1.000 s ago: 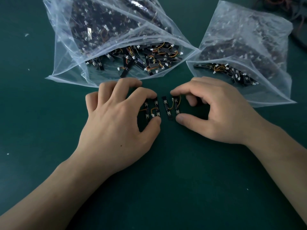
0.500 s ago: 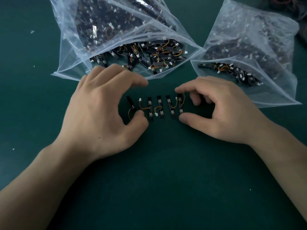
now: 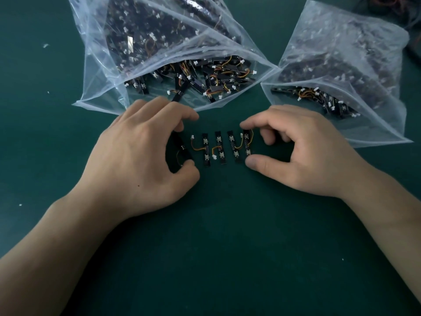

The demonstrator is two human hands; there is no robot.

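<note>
The left grip (image 3: 136, 156) pinches the tilted nine-o'clock strip (image 3: 181, 147), the right grip (image 3: 303, 156) the three-o'clock strip (image 3: 247, 144); squaring both gently should keep the row (image 3: 218, 148) even.

row: strips (image 3: 219, 148) side by side on desk (image 3: 227, 258)
left hand (image 3: 136, 160): row's left end
right hand (image 3: 307, 156): row's right end
left bag (image 3: 100, 96): behind left hand
right bag (image 3: 376, 126): behind right hand

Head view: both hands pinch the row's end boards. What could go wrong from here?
The left hand pinches the leftmost board, tilted out of line; it could snag the neighbouring orange wire. The right hand pinches the rightmost board close beside the next board; a nudge may shift the row. The open bag lies behind the left hand, so boards might spill.
</note>
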